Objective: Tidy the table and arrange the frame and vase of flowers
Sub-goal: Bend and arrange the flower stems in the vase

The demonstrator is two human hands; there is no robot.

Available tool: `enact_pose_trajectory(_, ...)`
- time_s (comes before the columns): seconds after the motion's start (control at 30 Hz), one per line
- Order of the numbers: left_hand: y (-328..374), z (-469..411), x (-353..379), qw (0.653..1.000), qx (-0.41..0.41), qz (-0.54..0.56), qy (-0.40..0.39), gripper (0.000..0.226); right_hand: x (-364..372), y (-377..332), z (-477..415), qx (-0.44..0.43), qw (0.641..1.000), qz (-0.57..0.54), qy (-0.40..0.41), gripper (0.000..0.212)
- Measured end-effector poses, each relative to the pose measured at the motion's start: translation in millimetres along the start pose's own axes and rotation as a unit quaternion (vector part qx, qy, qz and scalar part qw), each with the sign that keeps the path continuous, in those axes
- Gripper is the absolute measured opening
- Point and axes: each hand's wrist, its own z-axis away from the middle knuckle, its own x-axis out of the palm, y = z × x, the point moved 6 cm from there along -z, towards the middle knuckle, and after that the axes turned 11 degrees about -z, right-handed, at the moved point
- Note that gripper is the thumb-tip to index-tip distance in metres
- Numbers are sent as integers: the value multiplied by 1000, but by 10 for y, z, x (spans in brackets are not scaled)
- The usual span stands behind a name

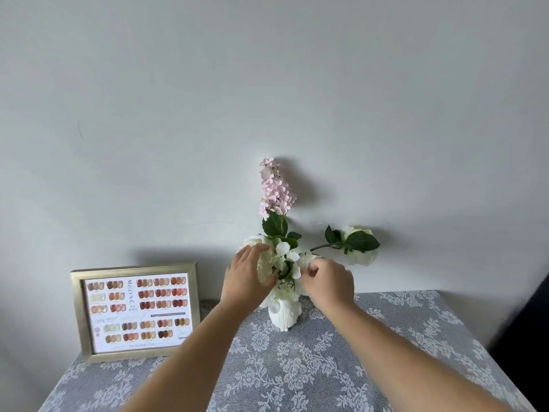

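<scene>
arms reach forward from the bottom of the view, both bare, meeting at the white blooms (282, 260) above the white vase (284, 315). my left hand (246, 276) is turned palm inward, fingers spread and loosely curved around the left side of the blossoms, cupping a petal cluster rather than clamping it. my right hand (329, 282) is curled, thumb and forefinger pinched on a white petal on the right side of the bunch; the other fingers fold under and i cannot see their tips. the vase stands upright on the grey floral tablecloth (326, 358), near the back edge by the wall (267, 84), its neck and rim hidden behind petals and my hands. a pink flower spike (274, 190) rises straight from the bunch, and one white bloom (361, 245) leans far out to the right on a green stem. the gold frame (135, 312) stands at the left, well apart from the vase, leaning back toward the wall. its print shows rows of small colour swatches, the lettering too blurred to read.
</scene>
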Motion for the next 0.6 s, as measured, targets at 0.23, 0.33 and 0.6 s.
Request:
enact_pose_trajectory(0.23, 13, 45, -14, 998, -24, -17, 54, 45, -417, 283, -323, -2, 995, -10, 101, 29)
enact_pose_trajectory(0.33, 27, 60, 6, 997, -31, -20, 75, 44, -535, 555, -497, 42, 991, -5, 123, 20)
enact_pose_trajectory(0.6, 30, 35, 67, 993, -49, -35, 104, 43, -494, 1197, -878, 203, 974, -46, 95, 57)
